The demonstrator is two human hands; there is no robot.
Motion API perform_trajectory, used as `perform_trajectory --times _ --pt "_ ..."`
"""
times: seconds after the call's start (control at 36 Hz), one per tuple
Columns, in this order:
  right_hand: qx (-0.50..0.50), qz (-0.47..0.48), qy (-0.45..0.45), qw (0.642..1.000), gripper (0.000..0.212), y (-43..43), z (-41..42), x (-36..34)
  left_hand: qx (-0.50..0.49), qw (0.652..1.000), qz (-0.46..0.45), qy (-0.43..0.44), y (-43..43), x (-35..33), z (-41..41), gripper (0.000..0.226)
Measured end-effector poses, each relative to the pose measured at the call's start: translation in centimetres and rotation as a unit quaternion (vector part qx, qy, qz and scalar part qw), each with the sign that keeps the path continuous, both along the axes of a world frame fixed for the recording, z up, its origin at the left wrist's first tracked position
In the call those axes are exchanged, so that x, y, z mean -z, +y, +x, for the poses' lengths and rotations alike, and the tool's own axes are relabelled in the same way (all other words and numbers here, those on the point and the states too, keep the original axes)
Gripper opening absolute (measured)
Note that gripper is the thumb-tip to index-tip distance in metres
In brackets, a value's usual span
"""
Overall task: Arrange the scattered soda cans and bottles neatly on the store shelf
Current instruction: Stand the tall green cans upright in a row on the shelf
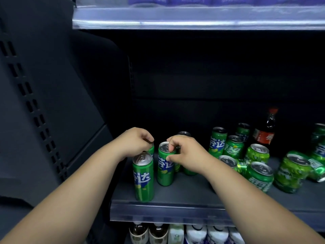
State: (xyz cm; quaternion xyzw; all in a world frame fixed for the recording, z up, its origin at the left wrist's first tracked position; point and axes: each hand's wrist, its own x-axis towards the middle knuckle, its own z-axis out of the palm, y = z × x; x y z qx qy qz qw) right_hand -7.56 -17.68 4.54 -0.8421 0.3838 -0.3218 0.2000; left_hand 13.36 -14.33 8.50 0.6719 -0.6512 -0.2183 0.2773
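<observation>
Tall green cans stand at the left end of the dark shelf [184, 192]. The front can [143, 178] stands free near the shelf lip. My left hand [135, 143] grips the top of a green can [151, 150] behind it, mostly hidden. My right hand [184, 154] pinches the rim of a second tall green can [165, 166], thumb on its side. Another can [184, 134] stands behind my right hand, partly hidden. To the right lies a loose cluster of short green cans [258, 175] and a dark cola bottle [266, 129] with a red cap.
The shelf's dark side panel [52, 103] rises on the left. A lit shelf edge [193, 22] runs overhead. Below the shelf lip, bottles and white cartons [175, 233] fill the lower shelf. More green cans [318, 155] crowd the far right edge.
</observation>
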Motion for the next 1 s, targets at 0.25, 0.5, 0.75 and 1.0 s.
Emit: perform_trajectory --times 0.25,0.5,0.75,1.0 --pt "0.003 -0.001 0.007 1.000 0.037 0.2 0.4 0.2 0.004 1.000 -0.005 -0.002 -0.3 0.6 0.5 0.028" --pt "-0.018 0.012 0.000 1.000 0.031 0.3 0.8 0.5 -0.001 0.996 -0.018 -0.089 -0.2 0.5 0.4 0.025" --pt "-0.047 0.096 -0.068 0.992 0.033 -0.2 0.7 2.4 -0.001 0.996 -0.028 -0.090 -0.3 0.8 0.1 0.018" --pt "-0.034 0.073 -0.061 0.995 0.027 -0.3 0.7 2.0 0.011 0.994 -0.004 -0.105 -0.2 0.2 -1.2 0.020"
